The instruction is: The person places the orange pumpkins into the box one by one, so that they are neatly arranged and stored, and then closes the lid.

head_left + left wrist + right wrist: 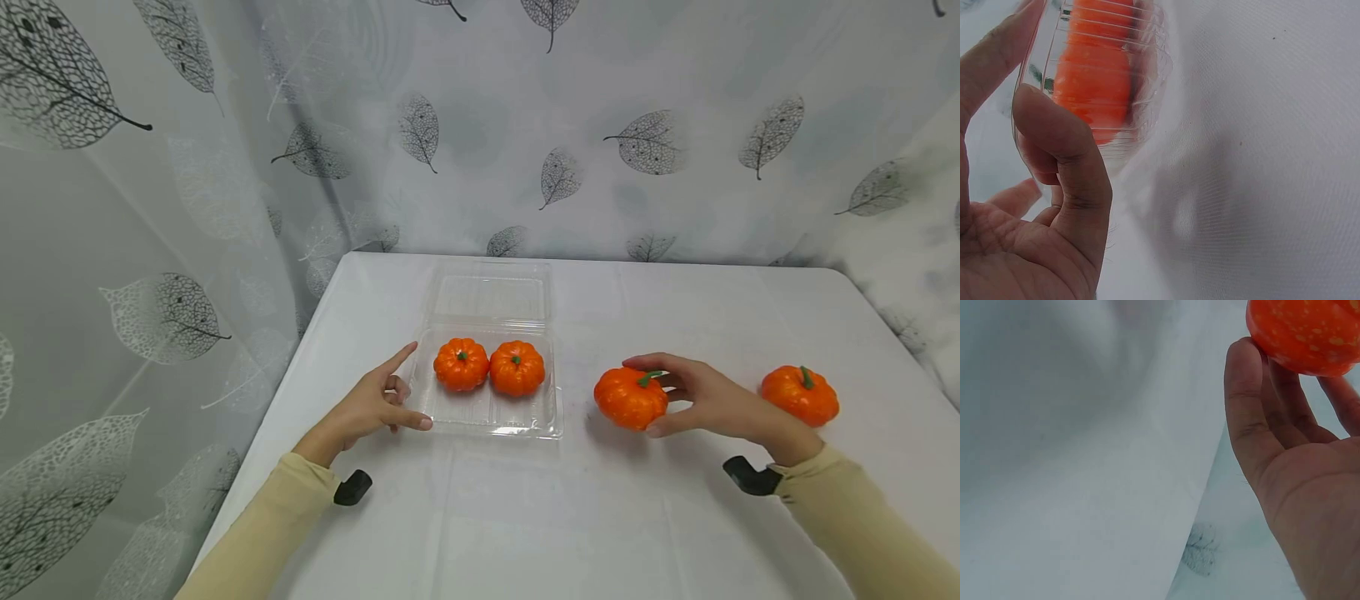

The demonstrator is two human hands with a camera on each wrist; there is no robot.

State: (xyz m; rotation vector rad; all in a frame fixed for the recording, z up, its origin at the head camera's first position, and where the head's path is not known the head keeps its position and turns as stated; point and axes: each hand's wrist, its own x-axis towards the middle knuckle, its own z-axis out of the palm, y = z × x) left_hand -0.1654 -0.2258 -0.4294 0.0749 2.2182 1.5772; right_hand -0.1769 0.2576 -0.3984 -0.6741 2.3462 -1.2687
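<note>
A clear plastic clamshell container point(491, 421) lies with its lid folded back on the table. Two small orange pumpkins, a left one point(461, 364) and a right one point(517, 368), sit side by side in its back half. My left hand point(367, 406) holds the container's left rim, thumb at the front corner and index finger stretched along the side. To the right of the container, my right hand point(701, 398) grips another small pumpkin point(628, 398) between thumb and fingers, raised above its shadow. The right wrist view shows this pumpkin point(1310, 337) at the fingertips.
One more small pumpkin point(799, 395) rests on the white table point(540, 517), beyond the right wrist. A leaf-patterned curtain point(480, 125) hangs behind the table and along its left side.
</note>
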